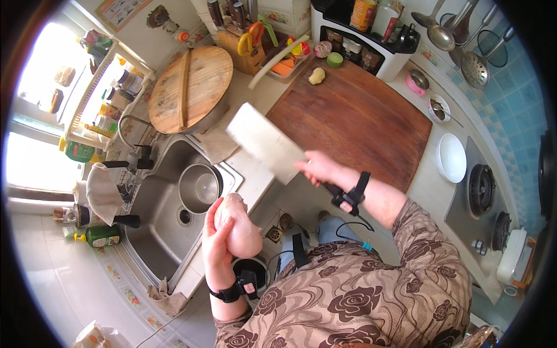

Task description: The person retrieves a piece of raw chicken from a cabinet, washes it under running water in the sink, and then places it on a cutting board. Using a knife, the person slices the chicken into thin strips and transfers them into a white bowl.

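Observation:
My left hand [217, 243] grips a pale pink piece of raw meat [239, 230], probably poultry breast, held up in front of the sink's near edge. In my right hand [320, 167] is a cleaver [267, 143], its broad blade pointing away to the left. The blade passes over the counter edge and the near-left side of a wooden cutting board [348, 117]; it looks slightly blurred. At the board's far end lie a peeled piece of ginger or potato [317, 76], a cut green vegetable [334, 60] and a purple onion [322, 49].
A steel pot [198, 189] sits in the sink [152, 235]. Behind it stands a wok or pan under a round wooden lid [209, 82]. A knife block [237, 48] holds knives and scissors. To the right are a white bowl [451, 157] and a gas stove [461, 204].

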A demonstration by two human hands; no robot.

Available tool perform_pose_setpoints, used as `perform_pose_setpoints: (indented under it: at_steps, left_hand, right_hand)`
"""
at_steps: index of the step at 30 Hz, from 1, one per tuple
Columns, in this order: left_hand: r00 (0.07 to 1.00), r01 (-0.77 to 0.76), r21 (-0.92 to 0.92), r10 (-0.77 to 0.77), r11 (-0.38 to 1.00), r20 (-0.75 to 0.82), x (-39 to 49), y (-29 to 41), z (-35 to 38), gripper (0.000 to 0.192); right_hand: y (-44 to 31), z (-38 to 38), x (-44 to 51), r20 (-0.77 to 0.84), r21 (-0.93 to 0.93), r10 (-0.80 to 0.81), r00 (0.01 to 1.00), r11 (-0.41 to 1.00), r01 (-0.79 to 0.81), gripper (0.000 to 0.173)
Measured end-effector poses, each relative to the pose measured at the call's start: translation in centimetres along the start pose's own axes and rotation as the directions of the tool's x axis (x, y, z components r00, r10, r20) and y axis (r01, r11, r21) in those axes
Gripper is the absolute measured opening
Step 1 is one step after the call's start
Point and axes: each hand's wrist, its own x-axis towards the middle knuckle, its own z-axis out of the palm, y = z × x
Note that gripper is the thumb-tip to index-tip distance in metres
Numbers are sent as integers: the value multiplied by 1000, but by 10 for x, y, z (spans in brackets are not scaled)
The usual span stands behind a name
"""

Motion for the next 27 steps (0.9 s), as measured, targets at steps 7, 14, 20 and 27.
perform_pose_setpoints:
  at_steps: [7,14,20,27]
  left_hand:
    - [956,-88,-48,98,995,277,-1,37,78,62]
    - [889,-40,587,-239,808,390,121,-92,214,58]
    - [735,-417,661,-196,624,649,154,-204,307,56]
    - [739,-628,753,-151,198,656,174,-135,264,70]
  right_hand:
    - [-3,116,15,607,258,-227,762,963,82,36]
    - [124,148,38,471,838,-410,781,484,-251,41]
    - [155,120,21,251,906,-737,628,-49,-420,54]
    - [87,85,-32,104,130,-55,993,991,41,32]
